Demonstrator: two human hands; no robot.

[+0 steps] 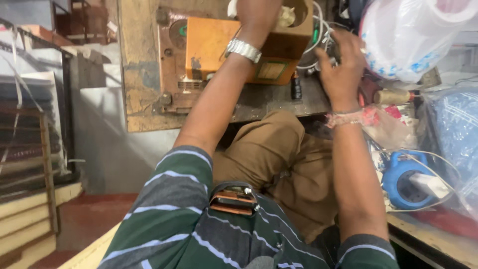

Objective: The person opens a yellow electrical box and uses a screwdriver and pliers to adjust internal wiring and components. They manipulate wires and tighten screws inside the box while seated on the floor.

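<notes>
Under the left hand (256,12), gripping the orange box (219,50) to keep it still, with right hand (341,67) curled among white wires (318,37) beside it.

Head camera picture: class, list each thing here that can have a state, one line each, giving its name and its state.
left hand: gripping the top of the orange box.
right hand: resting among the white wires, grip unclear.
orange box: upright on the workbench, round hole showing in its brown side.
white wires: loose and tangled behind the box.
plastic bag: full, bulging at the upper right.
blue device: lying on the bench, wires across it.
</notes>
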